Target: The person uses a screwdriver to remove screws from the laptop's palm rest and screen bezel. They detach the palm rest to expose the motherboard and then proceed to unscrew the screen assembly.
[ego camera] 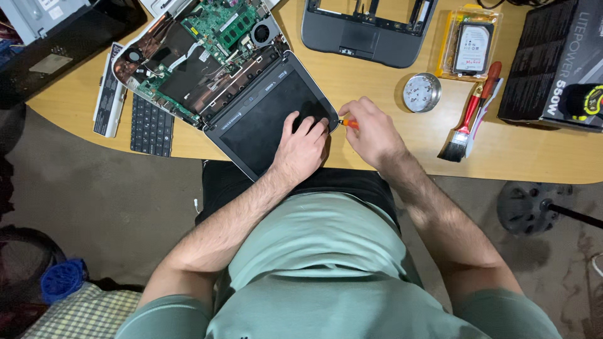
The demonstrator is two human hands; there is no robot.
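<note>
An opened laptop lies on the wooden desk (pixel 377 81), its base (pixel 188 63) stripped to show a green circuit board (pixel 229 25) and a fan. Its dark screen panel (pixel 264 122) faces up near the desk's front edge. My left hand (pixel 301 147) presses flat on the screen's lower right corner. My right hand (pixel 370 129) grips a small orange-handled screwdriver (pixel 349 123), its tip at the right edge of the screen bezel, beside my left fingers.
A loose black keyboard (pixel 151 125) and a white battery strip (pixel 108 94) lie left. A grey palmrest cover (pixel 364 31), a round screw tin (pixel 421 92), a boxed hard drive (pixel 471 47), a brush (pixel 461 132) and a black box (pixel 556 59) sit right.
</note>
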